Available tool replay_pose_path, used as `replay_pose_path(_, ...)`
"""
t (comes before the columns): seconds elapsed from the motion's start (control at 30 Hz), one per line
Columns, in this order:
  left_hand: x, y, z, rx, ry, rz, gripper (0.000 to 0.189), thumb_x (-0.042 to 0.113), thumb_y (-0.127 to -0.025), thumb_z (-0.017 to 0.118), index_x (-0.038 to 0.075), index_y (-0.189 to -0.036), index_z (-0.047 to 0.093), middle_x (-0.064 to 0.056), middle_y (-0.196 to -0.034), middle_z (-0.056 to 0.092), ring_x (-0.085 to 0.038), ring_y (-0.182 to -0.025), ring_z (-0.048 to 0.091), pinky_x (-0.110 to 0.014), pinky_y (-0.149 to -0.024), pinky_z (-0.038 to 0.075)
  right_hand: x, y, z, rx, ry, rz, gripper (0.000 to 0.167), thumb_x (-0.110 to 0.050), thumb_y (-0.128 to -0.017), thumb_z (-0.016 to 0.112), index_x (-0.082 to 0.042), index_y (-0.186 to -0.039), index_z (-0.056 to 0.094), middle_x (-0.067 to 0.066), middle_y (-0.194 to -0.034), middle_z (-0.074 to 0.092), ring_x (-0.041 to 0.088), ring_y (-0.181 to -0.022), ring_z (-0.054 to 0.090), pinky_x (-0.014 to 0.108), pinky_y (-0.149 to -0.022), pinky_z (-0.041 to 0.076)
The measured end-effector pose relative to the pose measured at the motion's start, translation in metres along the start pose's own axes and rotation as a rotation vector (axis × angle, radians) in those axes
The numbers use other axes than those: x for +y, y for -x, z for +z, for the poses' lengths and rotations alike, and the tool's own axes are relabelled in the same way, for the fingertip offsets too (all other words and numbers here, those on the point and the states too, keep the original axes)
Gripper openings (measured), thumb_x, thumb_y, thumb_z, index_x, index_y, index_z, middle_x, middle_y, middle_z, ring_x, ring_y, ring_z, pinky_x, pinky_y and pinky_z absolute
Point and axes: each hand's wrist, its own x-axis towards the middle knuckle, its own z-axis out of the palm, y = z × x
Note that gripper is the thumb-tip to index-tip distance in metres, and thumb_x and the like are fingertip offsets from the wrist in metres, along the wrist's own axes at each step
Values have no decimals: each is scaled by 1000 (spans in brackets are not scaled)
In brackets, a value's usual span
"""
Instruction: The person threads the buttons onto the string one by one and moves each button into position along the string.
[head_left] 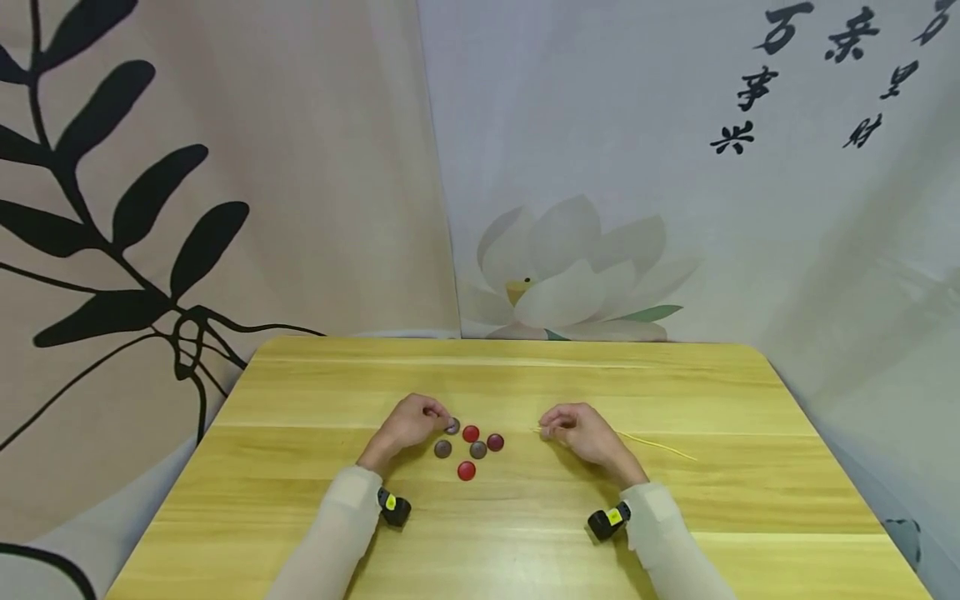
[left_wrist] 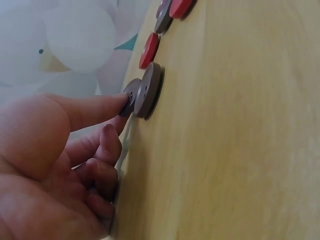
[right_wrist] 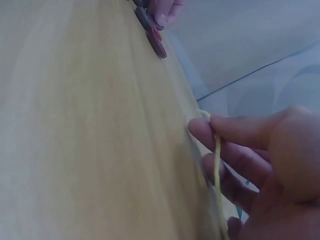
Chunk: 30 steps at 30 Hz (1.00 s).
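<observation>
With thumb and index finger, my left hand (head_left: 414, 419) pinches the edge of a grey-brown button (left_wrist: 131, 95) with small holes, low at the tabletop. Right beside it lies another grey-brown button (left_wrist: 148, 91). A bright red button (head_left: 471, 433), a dark red button (head_left: 495, 442), a third grey-brown button (head_left: 478, 450) and a nearer red button (head_left: 467, 471) make up the rest of the cluster. Over to the right, my right hand (head_left: 585, 429) pinches a thin yellow cord (right_wrist: 217, 165) near its end. A short tip pokes past the fingertips, while the tail trails rightward across the table.
The wooden table (head_left: 525, 542) has rounded far corners. Behind it hangs a pale cloth backdrop (head_left: 360, 167) printed with leaves, a flower and dark characters. Each wrist wears a small black camera, one on the left (head_left: 394, 508) and one on the right (head_left: 607, 522).
</observation>
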Motion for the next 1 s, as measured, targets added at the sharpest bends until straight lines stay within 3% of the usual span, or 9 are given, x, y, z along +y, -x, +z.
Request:
replay_pose_path(0.23,7,2,3,66,44,-28,11,19,-94,66,13,-91,75,-2,-92,68,-19,-79,53,-30,-68,41,-4,3,-3,32,-15,69,12,-8,-93,67,-13,-98,76,-2,-91,76,13,-90,67,30,-74,49)
replay_pose_path(0.47,23,3,9,153,109,-36,12,19,-92,67,9,-93,74,-5,-89,66,-18,-78,55,-28,-67,44,-9,4,-4,59,-70,97,10,-11,-94,67,-11,-96,77,2,-91,76,17,-81,63,26,-61,44)
replay_pose_path(0.67,40,6,17,188,175,-43,11,19,-93,68,9,-93,73,-4,-82,60,-17,-71,49,-28,-61,40,-15,6,-4,91,-71,113,10,-11,-95,65,-12,-94,75,4,-89,75,20,-81,63,27,-64,43)
replay_pose_path(1.0,56,14,27,189,218,12,11,19,-92,70,8,-92,73,-8,-87,67,-16,-73,52,-29,-65,42,-27,11,-3,112,-39,3,11,-3,-95,61,-4,-96,72,2,-86,72,24,-88,65,26,-67,46)
